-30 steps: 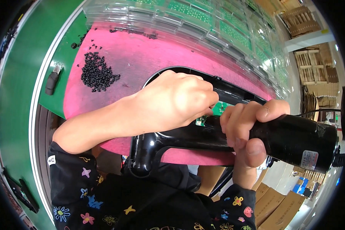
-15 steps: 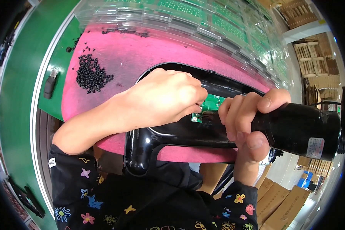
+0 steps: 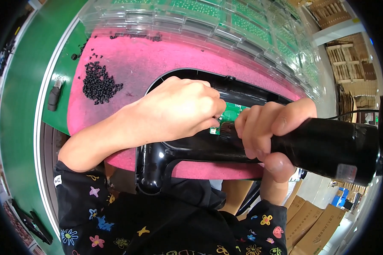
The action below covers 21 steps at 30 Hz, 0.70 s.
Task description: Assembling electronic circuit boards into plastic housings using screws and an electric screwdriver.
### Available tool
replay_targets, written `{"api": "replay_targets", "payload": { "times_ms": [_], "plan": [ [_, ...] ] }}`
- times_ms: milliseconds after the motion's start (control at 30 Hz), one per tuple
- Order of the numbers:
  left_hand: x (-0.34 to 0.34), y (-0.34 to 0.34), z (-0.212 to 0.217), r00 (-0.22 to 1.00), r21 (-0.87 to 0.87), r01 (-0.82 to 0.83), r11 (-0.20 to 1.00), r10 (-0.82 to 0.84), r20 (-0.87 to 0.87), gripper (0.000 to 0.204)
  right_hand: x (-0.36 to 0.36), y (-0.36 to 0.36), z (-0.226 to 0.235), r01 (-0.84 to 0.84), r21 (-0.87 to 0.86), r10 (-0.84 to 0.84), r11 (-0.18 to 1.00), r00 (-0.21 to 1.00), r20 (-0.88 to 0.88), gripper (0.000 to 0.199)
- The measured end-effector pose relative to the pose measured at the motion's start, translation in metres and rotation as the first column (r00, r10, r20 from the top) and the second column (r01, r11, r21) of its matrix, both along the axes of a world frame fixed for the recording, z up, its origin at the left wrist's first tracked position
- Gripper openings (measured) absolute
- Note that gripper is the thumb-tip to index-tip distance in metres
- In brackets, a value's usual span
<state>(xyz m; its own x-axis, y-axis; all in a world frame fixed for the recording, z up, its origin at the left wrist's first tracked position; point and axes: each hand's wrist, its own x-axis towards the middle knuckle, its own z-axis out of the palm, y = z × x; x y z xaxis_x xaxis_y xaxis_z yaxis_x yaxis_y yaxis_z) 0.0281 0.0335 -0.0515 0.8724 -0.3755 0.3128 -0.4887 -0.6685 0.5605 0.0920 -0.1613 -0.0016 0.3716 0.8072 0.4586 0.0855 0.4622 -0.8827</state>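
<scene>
Tool (image 3: 327, 146), black, cylindrical, clamped in right hand (image 3: 266, 129), left hand (image 3: 189, 106) curled over green circuit board (image 3: 232, 113) in black housing (image 3: 154, 163), left grip cannot be told.

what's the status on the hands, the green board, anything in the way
Right hand gripping black cylindrical tool. Left hand over black housing, fingertips at green board, any grip hidden. Hands partly blocking view of board.
</scene>
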Motion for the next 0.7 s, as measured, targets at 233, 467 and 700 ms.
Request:
{"api": "replay_targets", "payload": {
  "times_ms": [233,467,700],
  "plan": [
    [-0.002,0.001,-0.001,0.999,-0.002,0.025,1.000,-0.025,0.026,0.018,-0.015,0.004,0.003,0.228,-0.097,-0.240,0.969,0.960,-0.146,0.042],
    [-0.003,0.001,0.001,0.999,0.010,0.027,1.000,-0.028,0.017,0.018,0.013,0.003,0.002,-0.092,-0.051,0.097,0.994,0.988,0.121,0.051],
    [-0.004,0.004,0.001,0.999,0.037,0.031,0.999,-0.031,0.010,0.019,-0.011,0.003,0.004,0.095,-0.205,-0.113,0.974,0.990,-0.079,0.039]
  ]
}}
